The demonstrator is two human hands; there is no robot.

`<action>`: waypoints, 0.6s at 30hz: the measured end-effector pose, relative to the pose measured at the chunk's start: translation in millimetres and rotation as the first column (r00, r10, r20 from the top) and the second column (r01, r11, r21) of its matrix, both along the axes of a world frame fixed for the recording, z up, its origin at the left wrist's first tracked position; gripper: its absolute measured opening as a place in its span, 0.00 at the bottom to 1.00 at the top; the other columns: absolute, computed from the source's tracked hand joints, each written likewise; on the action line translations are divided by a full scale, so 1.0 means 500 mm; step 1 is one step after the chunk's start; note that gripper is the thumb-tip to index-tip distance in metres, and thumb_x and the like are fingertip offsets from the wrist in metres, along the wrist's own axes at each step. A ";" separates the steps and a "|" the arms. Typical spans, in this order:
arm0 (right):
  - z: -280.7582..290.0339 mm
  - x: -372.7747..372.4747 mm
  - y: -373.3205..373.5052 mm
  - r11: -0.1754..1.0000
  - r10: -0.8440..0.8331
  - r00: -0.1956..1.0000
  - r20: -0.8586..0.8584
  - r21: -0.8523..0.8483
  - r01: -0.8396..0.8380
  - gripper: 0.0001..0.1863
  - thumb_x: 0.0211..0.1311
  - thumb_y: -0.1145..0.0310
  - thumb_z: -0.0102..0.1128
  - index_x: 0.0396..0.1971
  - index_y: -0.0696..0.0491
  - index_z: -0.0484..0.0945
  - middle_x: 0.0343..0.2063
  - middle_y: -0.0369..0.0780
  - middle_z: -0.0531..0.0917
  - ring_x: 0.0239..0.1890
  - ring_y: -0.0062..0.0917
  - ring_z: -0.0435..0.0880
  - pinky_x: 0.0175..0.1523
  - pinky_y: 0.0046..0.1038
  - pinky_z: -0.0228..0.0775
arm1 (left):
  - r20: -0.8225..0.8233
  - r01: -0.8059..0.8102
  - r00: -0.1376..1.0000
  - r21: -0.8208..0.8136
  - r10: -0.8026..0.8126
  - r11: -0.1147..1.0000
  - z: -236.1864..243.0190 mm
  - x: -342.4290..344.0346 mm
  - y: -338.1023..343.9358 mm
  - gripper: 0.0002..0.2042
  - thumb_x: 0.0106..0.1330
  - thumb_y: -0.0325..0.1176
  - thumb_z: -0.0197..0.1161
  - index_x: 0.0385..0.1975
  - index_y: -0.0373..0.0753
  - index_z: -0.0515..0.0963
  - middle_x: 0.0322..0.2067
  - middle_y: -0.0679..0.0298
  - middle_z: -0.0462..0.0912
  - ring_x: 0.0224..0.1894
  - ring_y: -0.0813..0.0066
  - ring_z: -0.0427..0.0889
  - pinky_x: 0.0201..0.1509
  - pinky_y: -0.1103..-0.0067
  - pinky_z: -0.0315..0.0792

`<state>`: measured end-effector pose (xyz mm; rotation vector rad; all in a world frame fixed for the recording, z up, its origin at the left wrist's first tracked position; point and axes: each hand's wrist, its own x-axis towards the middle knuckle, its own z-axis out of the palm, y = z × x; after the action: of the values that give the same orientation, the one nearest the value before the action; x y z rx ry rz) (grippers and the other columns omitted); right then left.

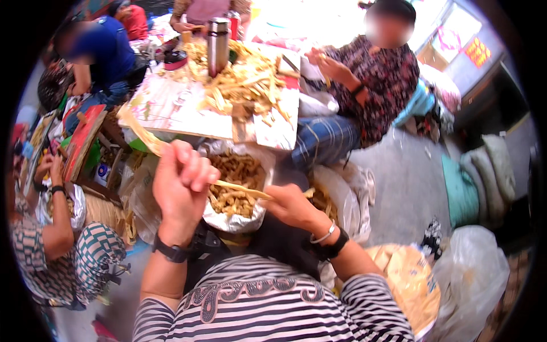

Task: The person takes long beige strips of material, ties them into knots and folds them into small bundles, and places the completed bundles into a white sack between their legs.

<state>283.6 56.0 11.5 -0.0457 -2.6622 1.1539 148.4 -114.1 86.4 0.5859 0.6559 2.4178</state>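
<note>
A long, pale yellow strip (pixel 242 188) of dried, sheet-like material stretches between my hands; I cannot tell exactly what it is. My left hand (pixel 181 174) is closed around it, and a wider loose end sticks up past the fingers toward the table. The other end is pinched in my right hand (pixel 293 206), lower and to the right. Below the strip stands a white bag (pixel 235 221) filled with short, brownish-yellow twisted pieces (pixel 232 168).
Ahead is a table (pixel 182 117) with a heap of yellow strips (pixel 245 85) and a steel flask (pixel 218 48). A person (pixel 376 85) sits at its right, others left and behind. A clear plastic bag (pixel 473 279) and stacked sacks (pixel 481 176) lie at right.
</note>
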 end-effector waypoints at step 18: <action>0.452 0.105 0.266 0.046 0.231 0.149 -0.961 0.164 0.985 0.11 0.61 0.70 0.49 0.19 0.54 0.64 0.18 0.36 0.66 0.19 0.25 0.68 0.25 0.23 0.59 | -0.102 -0.197 0.969 0.244 0.227 0.949 0.065 -0.110 -0.215 0.15 0.72 0.42 0.42 0.24 0.43 0.62 0.11 0.75 0.54 0.13 0.86 0.50 0.16 0.85 0.48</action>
<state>335.9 189.1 237.5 -0.1744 -1.3535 -0.8162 93.6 -221.3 119.1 0.8094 0.5126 2.6997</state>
